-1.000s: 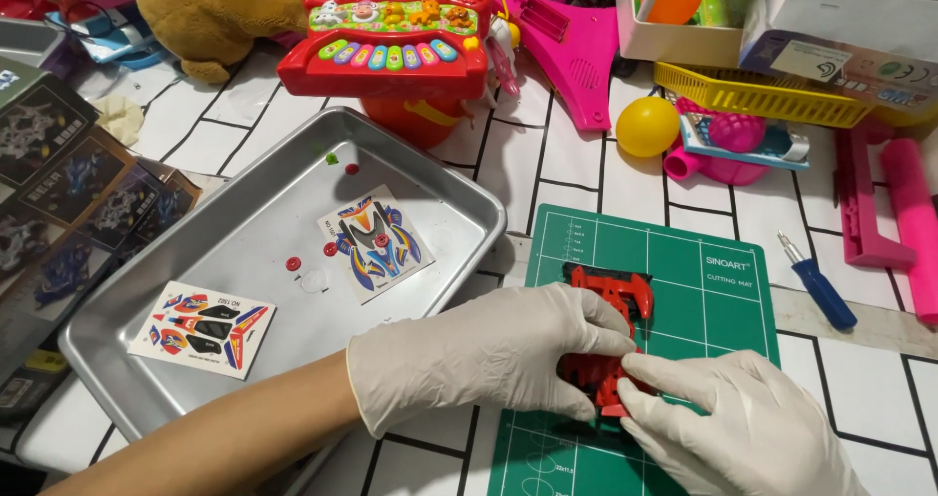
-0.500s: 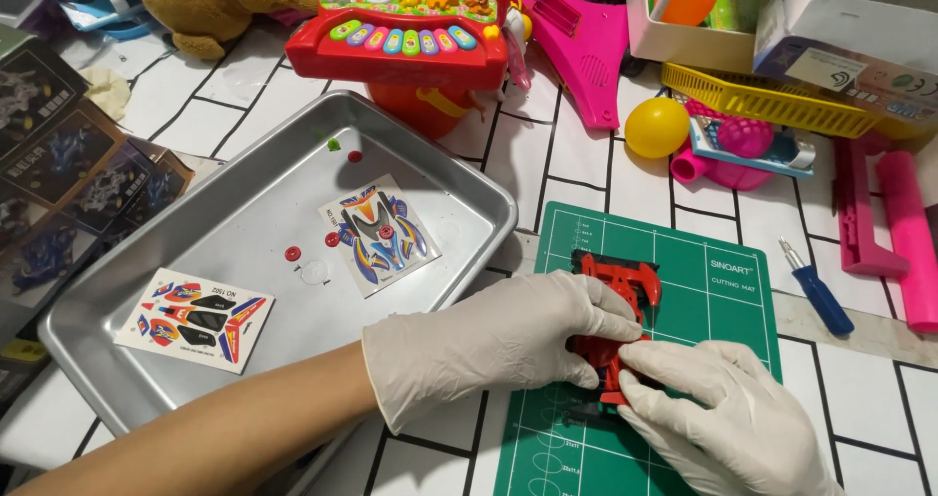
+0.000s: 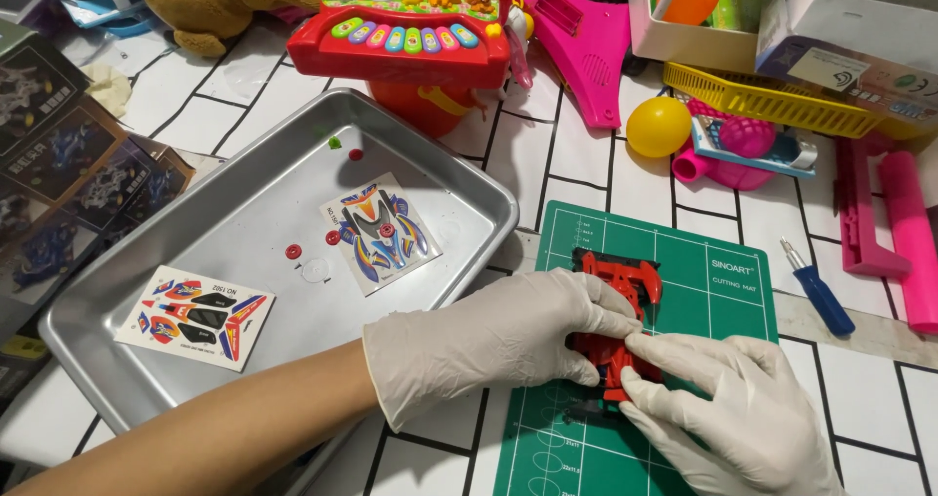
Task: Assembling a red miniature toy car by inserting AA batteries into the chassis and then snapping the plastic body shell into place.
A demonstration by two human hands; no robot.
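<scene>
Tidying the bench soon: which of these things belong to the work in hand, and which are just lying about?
In use:
left hand
right hand
red model car body
green cutting mat

Lying about:
metal tray with sticker sheets
blue screwdriver
yellow ball
toy keyboard

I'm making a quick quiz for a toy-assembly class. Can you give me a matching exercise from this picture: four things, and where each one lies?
Things:
1. red toy car body
2. sticker sheets
3. blue-handled screwdriver
4. yellow ball

Places:
A. on the white tiles right of the mat
B. in the metal tray
C. on the green cutting mat, under both gloved hands
D. beside the yellow basket

Pairs: 1-C, 2-B, 3-A, 4-D
</scene>
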